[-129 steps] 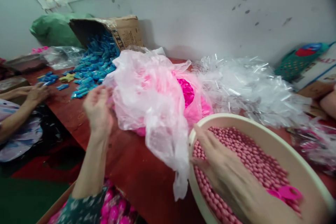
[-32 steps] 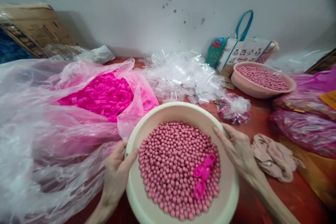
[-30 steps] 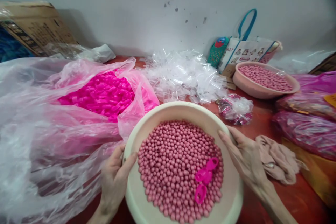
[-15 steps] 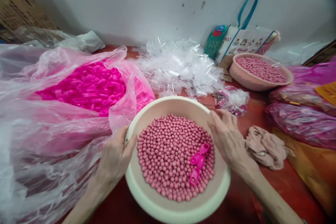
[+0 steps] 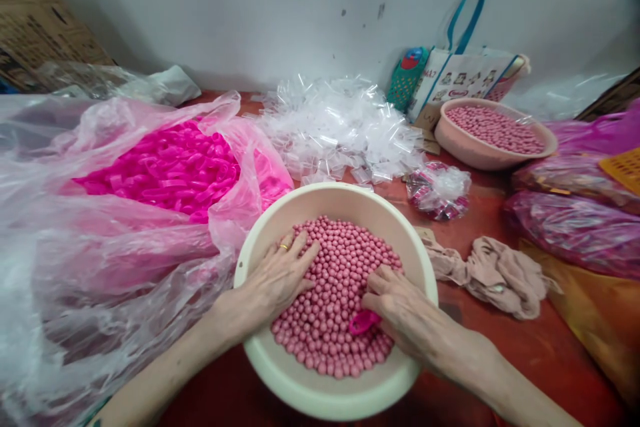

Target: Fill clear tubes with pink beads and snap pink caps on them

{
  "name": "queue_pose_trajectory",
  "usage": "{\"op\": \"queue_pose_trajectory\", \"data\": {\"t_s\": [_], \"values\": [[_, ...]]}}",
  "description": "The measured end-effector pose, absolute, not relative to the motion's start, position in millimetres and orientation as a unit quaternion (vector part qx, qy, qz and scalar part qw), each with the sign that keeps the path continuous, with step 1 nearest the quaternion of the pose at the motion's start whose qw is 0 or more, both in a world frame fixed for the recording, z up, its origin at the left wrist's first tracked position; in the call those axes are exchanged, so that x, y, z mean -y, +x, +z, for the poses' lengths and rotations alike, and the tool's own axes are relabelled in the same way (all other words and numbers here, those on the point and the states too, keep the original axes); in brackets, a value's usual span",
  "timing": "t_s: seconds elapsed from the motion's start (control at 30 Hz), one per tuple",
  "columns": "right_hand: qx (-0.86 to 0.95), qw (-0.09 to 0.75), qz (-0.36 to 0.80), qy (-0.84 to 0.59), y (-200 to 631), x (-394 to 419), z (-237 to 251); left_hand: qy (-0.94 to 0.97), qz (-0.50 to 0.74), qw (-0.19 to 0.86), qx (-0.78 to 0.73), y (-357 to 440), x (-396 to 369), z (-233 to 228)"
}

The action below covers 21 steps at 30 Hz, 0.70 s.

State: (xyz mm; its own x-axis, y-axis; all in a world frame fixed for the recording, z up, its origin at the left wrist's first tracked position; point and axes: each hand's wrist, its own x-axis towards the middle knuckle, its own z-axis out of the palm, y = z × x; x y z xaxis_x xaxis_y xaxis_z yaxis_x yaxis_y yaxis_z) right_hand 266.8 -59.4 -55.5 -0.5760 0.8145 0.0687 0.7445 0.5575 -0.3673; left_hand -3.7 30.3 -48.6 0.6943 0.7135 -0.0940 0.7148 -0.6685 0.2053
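Note:
A cream plastic basin (image 5: 336, 408) in front of me holds a bed of round pink beads (image 5: 335, 273). My left hand (image 5: 280, 273) rests on the beads at the left of the basin, fingers spread, a ring on one finger. At the right side, my right hand (image 5: 400, 303) is down in the beads with its fingers curled in. A bright pink oval plastic piece (image 5: 364, 321) sticks out from beneath that hand, by its thumb side. Other pink pieces there are hidden by the hand.
An open plastic bag of bright pink pieces (image 5: 170, 167) lies left. Behind the basin is a heap of clear plastic sleeves (image 5: 345, 127). A second bead-filled basin (image 5: 480, 150), a crumpled cloth (image 5: 505, 277) and purple wrapped packs (image 5: 575, 227) are at right.
Both hands have left the basin's rim and moved inside onto the beads. My right hand now covers most of the pink pieces, and the one showing has turned.

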Motion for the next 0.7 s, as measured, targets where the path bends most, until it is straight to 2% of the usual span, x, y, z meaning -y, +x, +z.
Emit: {"op": "queue_pose_trajectory", "data": {"t_s": [0.3,0.43,0.6,0.7], "values": [[0.864,0.145,0.246,-0.415,269,62,-32,0.903,0.004,0.261,-0.342,-13,-11,-13],[0.863,0.189,0.227,-0.410,260,66,-26,0.894,0.054,0.322,-0.306,-18,-15,-5],[0.868,0.197,0.187,-0.416,257,69,-35,0.878,0.050,0.376,-0.291,-29,-8,1],[0.846,0.220,0.214,-0.436,246,45,-24,0.872,0.052,0.383,-0.301,-30,-2,1]]}}
